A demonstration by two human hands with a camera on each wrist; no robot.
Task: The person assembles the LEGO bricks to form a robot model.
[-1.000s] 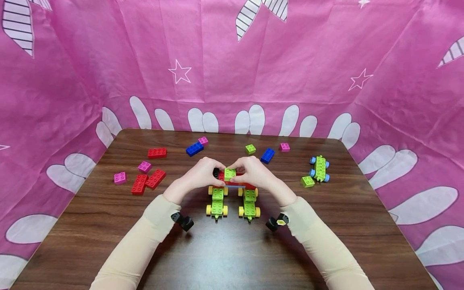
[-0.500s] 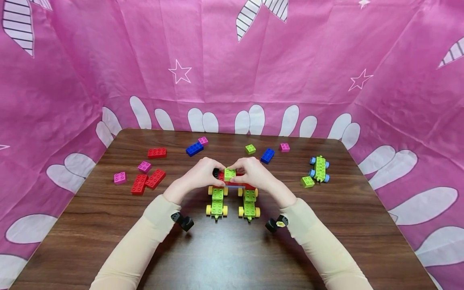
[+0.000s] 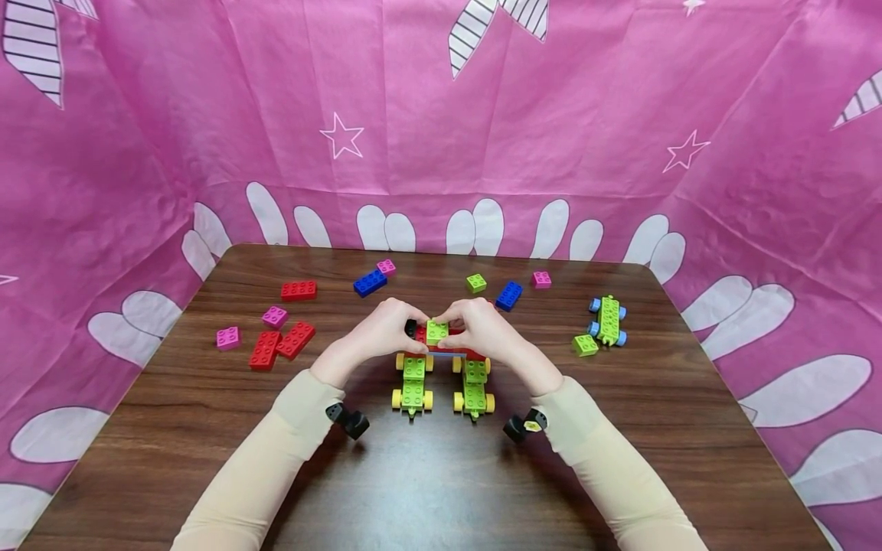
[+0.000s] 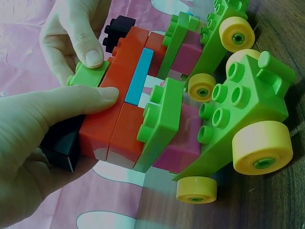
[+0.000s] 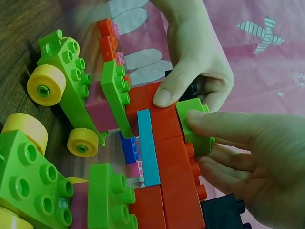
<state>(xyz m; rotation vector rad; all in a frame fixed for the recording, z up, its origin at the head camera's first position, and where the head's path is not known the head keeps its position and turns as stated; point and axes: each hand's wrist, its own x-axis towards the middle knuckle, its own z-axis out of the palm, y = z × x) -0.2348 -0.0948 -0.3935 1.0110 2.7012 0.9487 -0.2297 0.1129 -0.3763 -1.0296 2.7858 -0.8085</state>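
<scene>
Lime four-stud brick [image 3: 437, 331] sits atop the red brick row [image 5: 176, 176], pinched by the right hand [image 3: 478, 327]; the left hand [image 3: 387, 329] grips the row's end. Lopsided pressing could roll the yellow-wheeled bases [image 3: 413, 394] beneath.

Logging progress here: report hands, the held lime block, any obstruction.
Left hand gripping red brick; right hand pinching lime block atop it. Full seating unclear. Blue brick beyond right hand, nothing visibly blocking.

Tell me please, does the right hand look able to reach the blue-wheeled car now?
Probably yes: nothing seems to stand between the right hand and that car, but the hand would first have to release its green brick.
</scene>
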